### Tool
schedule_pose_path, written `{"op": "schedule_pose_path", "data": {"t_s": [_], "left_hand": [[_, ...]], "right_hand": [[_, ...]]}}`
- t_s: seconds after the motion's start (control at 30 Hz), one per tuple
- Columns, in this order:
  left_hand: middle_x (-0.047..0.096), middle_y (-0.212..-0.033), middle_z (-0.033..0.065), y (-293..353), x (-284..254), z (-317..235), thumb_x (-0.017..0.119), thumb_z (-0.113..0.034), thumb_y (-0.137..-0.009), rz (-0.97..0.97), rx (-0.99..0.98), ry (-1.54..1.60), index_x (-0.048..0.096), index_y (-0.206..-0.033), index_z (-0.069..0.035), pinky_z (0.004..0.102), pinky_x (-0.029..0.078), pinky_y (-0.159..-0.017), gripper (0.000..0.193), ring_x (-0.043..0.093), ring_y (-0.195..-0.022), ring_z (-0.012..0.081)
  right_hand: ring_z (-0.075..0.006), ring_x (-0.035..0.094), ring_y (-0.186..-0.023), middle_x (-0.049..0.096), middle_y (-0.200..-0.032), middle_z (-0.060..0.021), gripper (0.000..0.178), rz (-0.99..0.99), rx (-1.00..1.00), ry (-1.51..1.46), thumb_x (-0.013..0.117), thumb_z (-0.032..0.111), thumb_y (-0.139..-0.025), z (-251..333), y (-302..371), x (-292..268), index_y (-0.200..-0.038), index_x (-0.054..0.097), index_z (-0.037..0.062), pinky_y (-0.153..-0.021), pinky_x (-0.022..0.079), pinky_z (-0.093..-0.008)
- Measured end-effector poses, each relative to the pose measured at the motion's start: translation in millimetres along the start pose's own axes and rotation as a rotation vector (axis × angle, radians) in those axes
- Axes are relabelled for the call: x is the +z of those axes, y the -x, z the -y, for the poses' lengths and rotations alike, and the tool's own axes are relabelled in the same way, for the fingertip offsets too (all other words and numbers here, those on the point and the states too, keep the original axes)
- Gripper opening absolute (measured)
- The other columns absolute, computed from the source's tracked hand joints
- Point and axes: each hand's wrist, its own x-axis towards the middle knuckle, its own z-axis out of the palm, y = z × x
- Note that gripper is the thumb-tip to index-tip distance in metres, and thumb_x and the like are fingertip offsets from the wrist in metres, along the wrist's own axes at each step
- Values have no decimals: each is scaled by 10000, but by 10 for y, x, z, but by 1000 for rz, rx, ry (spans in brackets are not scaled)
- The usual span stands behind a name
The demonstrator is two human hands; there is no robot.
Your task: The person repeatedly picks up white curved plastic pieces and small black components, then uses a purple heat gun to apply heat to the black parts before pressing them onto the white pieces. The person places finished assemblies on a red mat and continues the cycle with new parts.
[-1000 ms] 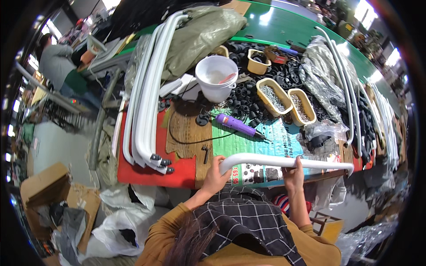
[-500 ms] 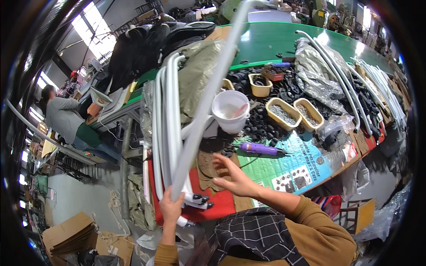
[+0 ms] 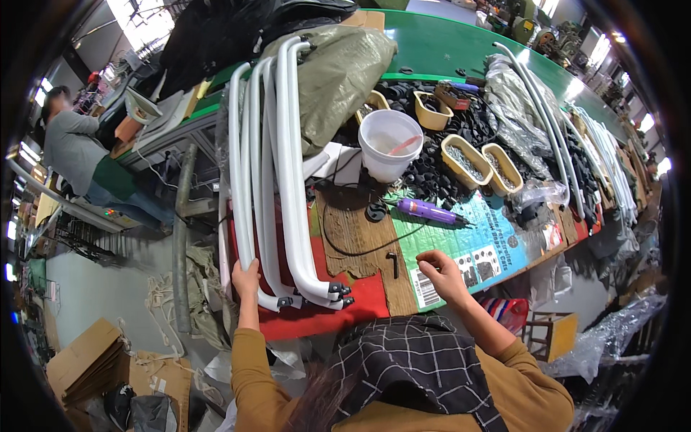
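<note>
At the left of the workbench my left hand (image 3: 246,279) is closed on the outermost of several bent white tubes, close to its curved lower end. The white tubes (image 3: 290,165) lie side by side, with black fittings (image 3: 337,289) in their near ends. My right hand (image 3: 443,276) is held over the bench's near edge, its fingers loosely bent and apart, with nothing seen in them. A purple power screwdriver (image 3: 430,211) lies beyond it, its dark cable looping over brown cardboard (image 3: 356,241). A small black part (image 3: 392,263) rests on that cardboard.
A white bucket (image 3: 389,146) stands behind the screwdriver. Yellow tubs (image 3: 466,161) of small metal parts sit among loose black plastic pieces. More white tubes (image 3: 536,108) lie at the right. A person (image 3: 86,147) stands at the far left.
The long tube that stood raised in my left hand is now down beside the others. My left hand has moved left, and my right hand has drawn back to the right.
</note>
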Motion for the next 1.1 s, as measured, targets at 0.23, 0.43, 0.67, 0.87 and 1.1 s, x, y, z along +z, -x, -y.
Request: {"op": "schedule_pose_path", "data": {"t_s": [0.23,0.43,0.67,0.87,1.1], "left_hand": [[610,-675,60,-125,181,172,687,-182,-796,-27,76,38,612,-963,1,303,452,-507,259,555,-526,141],[550,-682,-13,-82,88,4,674,-203,-831,89,54,127,592,-951,-37,229,383,-466,220,462,-520,69],[613,-846,85,-18,177,-109,659,-285,-833,214,53,-64,546,-1076,15,299,465,-639,402,565,-683,146],[546,-1156,270,-1,212,122,564,-391,-868,-35,388,-717,487,-1214,27,444,375,-961,548,504,-1104,393],[330,-1431,215,66,162,372,590,-267,-874,115,301,-350,284,-1401,19,369,270,-1085,674,343,-1312,322]], "right_hand": [[-104,560,-806,624,-880,-53,207,-56,92,-22,581,126,-888,-39,265,-165,-1027,597,-27,-738,454,-247],[-101,560,-863,611,-950,-41,187,-71,145,-50,533,113,-915,-149,499,-360,-1048,581,-10,-780,439,-237],[-103,571,-886,619,-968,-40,196,-40,211,-63,533,137,-927,-189,537,-383,-1061,578,2,-783,441,-236],[-104,554,-888,616,-967,-54,198,-54,158,3,537,118,-919,-196,540,-438,-1058,578,-18,-810,437,-239],[-237,625,-843,631,-916,-138,205,-97,51,246,601,178,-852,-329,384,-775,-975,623,15,-773,489,-329]]}}
